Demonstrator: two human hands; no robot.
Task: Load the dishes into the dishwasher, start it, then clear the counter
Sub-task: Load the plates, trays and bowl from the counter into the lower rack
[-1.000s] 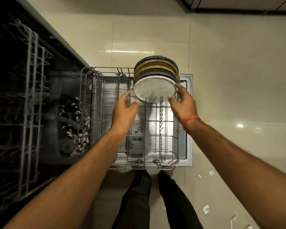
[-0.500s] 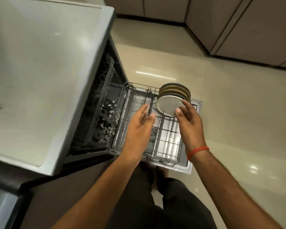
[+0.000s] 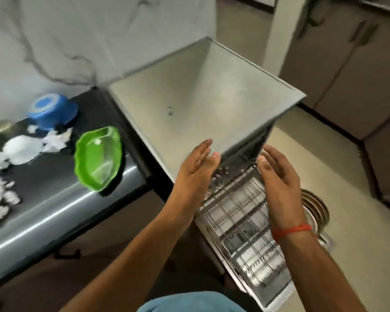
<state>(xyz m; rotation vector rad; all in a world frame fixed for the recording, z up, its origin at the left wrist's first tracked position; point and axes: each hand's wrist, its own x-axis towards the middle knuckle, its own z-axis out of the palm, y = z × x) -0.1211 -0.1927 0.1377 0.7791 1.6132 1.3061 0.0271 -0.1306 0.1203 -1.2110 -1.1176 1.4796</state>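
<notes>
Both empty: left hand [image 3: 195,174] and right hand [image 3: 279,176] above rack [image 3: 245,221].

Readable text: none in this view.
Dishwasher [image 3: 203,104]: plain grey top, no brand or label legible.
Green dish [image 3: 98,158]: no print visible.
Blue bowl [image 3: 52,111]: no lettering can be made out.

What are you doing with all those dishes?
A person is loading the dishwasher. A stack of plates already stands in the pulled-out lower rack. The left hand and the right hand are both open and empty, raised above the rack. On the dark counter a green dish, an upturned blue bowl and some crumpled paper scraps wait.
</notes>
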